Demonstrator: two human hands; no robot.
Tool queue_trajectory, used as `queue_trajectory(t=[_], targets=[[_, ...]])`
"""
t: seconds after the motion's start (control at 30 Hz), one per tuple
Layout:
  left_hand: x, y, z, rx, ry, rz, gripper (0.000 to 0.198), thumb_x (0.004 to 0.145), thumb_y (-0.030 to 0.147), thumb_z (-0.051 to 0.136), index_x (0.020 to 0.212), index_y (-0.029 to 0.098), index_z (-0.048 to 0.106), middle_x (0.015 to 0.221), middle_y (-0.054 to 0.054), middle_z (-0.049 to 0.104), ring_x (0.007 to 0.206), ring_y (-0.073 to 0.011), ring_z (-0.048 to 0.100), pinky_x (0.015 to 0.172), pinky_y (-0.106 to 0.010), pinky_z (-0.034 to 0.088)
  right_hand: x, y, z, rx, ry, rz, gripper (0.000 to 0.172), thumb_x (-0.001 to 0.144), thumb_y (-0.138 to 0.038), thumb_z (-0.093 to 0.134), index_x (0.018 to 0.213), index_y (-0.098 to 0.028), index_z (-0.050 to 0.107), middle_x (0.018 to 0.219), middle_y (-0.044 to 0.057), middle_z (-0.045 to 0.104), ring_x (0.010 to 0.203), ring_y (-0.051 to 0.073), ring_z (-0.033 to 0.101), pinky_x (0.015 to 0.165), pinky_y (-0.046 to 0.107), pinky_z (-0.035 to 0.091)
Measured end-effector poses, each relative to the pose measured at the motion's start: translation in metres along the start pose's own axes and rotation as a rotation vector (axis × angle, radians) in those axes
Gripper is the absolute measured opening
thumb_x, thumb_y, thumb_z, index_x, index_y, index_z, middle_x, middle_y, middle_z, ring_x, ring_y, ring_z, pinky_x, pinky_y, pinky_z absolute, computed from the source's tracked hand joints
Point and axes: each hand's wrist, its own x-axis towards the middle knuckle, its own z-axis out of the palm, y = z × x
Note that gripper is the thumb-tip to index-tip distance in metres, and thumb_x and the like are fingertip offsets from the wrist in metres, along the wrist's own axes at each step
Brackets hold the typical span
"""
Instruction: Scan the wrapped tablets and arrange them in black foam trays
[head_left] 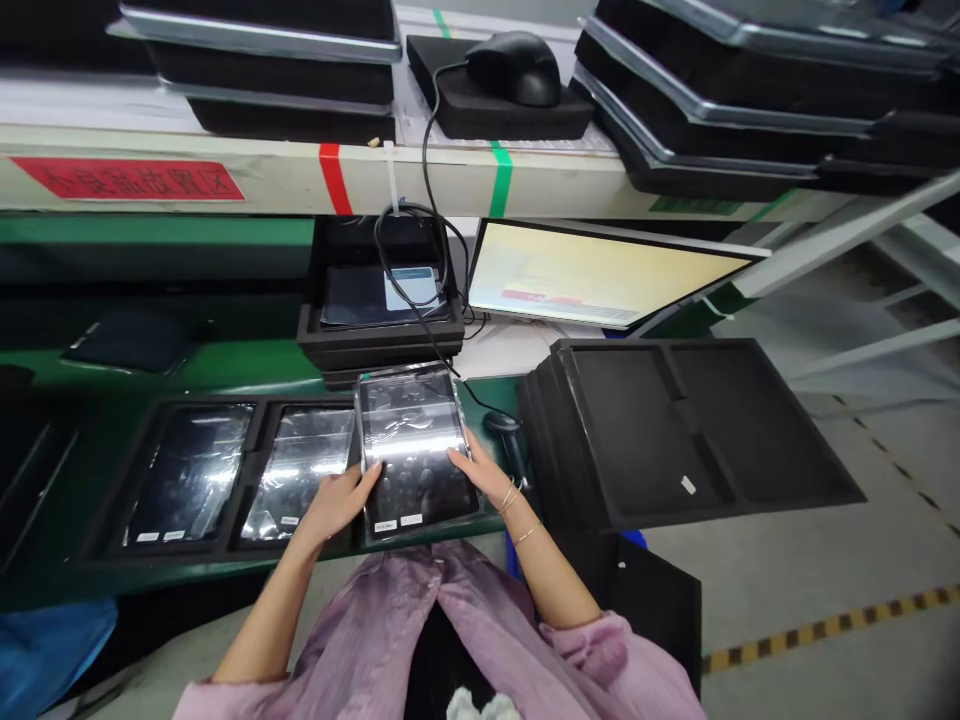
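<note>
A dark tablet wrapped in shiny plastic film is tilted up above the right slot of a black foam tray. My left hand grips its lower left edge with the fingers curled round it. My right hand holds the lower right edge, with thin bangles on the wrist. Two more wrapped tablets, one at left and one in the middle, lie flat in the tray's other slots. White labels show near the held tablet's bottom edge.
A stack of empty black foam trays stands to the right. Behind are another tray stack with a tablet, a lit monitor, a handheld scanner and a shelf with a mouse and more trays.
</note>
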Motion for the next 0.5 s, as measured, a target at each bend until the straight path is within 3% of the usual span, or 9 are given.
queue_trajectory(t=[0.07,0.13,0.2,0.27,0.33,0.43,0.5], targets=[[0.011,0.004,0.011,-0.321,-0.035,-0.095,0.044,0.076,0.057,0.063,0.102,0.022,0.067,0.120,-0.012,0.066,0.127,-0.0332,0.049,0.108,-0.044,0.036,0.007,-0.002,-0.002,0.047,0.003,0.043,0.074,0.081,-0.053,0.060,0.146,-0.027,0.035,0.149,0.006,0.040,0.139,0.023,0.033,0.118,0.043,0.020],[0.017,0.007,0.027,-0.659,-0.033,-0.272,0.043,0.079,0.050,0.061,0.110,0.020,0.063,0.107,-0.012,0.070,0.110,-0.0307,0.062,0.094,-0.042,0.048,0.014,-0.004,-0.004,0.029,0.048,0.098,0.075,0.078,-0.051,0.064,0.144,-0.026,0.038,0.149,0.005,0.039,0.141,0.025,0.030,0.119,0.045,0.015],[0.019,0.008,0.041,-0.847,0.004,-0.374,0.042,0.077,0.044,0.064,0.110,0.017,0.062,0.092,-0.011,0.071,0.091,-0.0290,0.068,0.081,-0.040,0.054,0.018,-0.007,-0.005,0.065,0.056,0.136,0.073,0.076,-0.048,0.066,0.142,-0.026,0.042,0.149,0.005,0.039,0.141,0.026,0.028,0.118,0.047,0.015],[0.015,0.007,0.049,-0.888,0.057,-0.305,0.042,0.074,0.036,0.069,0.111,0.018,0.061,0.090,-0.008,0.071,0.084,-0.0250,0.069,0.076,-0.035,0.055,0.019,-0.009,-0.005,0.187,0.010,0.128,0.070,0.076,-0.045,0.066,0.140,-0.027,0.044,0.147,0.005,0.043,0.138,0.026,0.035,0.116,0.047,0.023],[0.007,0.005,0.052,-0.870,0.068,-0.185,0.049,0.071,0.034,0.072,0.116,0.021,0.059,0.100,-0.006,0.071,0.090,-0.0221,0.068,0.079,-0.031,0.054,0.016,-0.010,-0.007,0.273,-0.023,0.077,0.065,0.078,-0.042,0.064,0.139,-0.026,0.046,0.143,0.006,0.047,0.133,0.025,0.042,0.113,0.045,0.030],[-0.008,0.002,0.052,-0.802,0.080,-0.051,0.063,0.067,0.039,0.076,0.124,0.025,0.054,0.115,-0.005,0.067,0.109,-0.0233,0.062,0.092,-0.030,0.050,0.007,-0.011,-0.011,0.180,-0.008,-0.011,0.066,0.077,-0.040,0.064,0.139,-0.026,0.045,0.145,0.005,0.045,0.137,0.023,0.037,0.115,0.044,0.026],[-0.017,-0.004,0.051,-0.757,0.123,0.010,0.073,0.064,0.041,0.078,0.129,0.025,0.049,0.120,-0.005,0.064,0.118,-0.0268,0.057,0.099,-0.033,0.046,0.000,-0.014,-0.013,0.075,-0.008,-0.070,0.074,0.073,-0.042,0.067,0.141,-0.025,0.043,0.150,0.006,0.038,0.141,0.024,0.030,0.117,0.045,0.022]])
